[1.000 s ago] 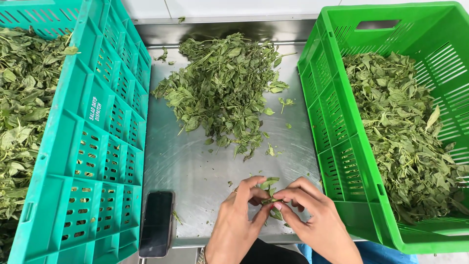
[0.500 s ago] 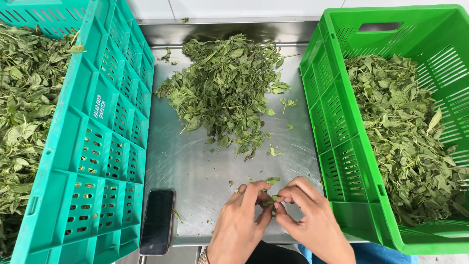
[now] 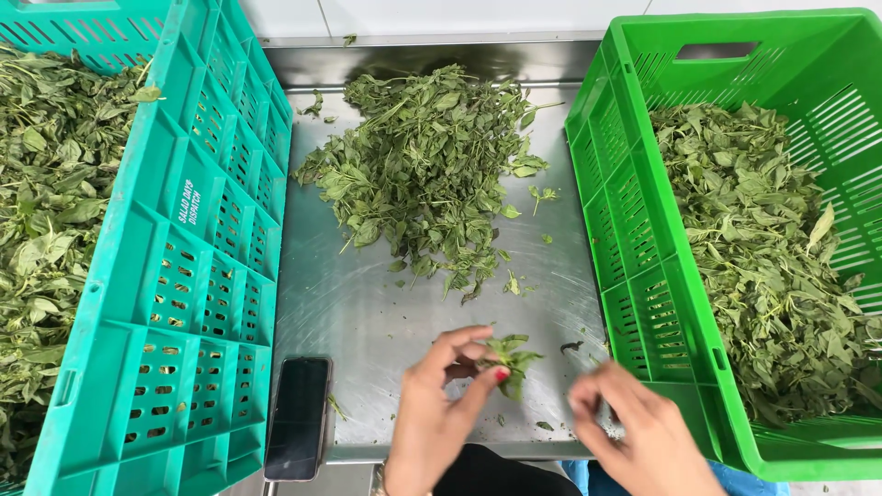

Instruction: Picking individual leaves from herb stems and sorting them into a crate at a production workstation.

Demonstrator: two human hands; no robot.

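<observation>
Parted from the left hand point(image 3: 439, 418), the blurred right hand point(image 3: 634, 432) seems empty; left fingertips pinch the leafy sprig point(image 3: 511, 358), lower centre.

The right hand point(image 3: 634, 427) is motion-blurred; both crates run past the edges.

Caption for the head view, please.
Left hand pinches a leafy sprig over a steel table; right hand blurred beside it.

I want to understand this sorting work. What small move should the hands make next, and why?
Probably the left hand should carry its leaf sprig to the bright green crate on the right. Its fingertips already pinch the sprig above the steel table, and the right hand looks empty and blurred beside that crate.
</observation>
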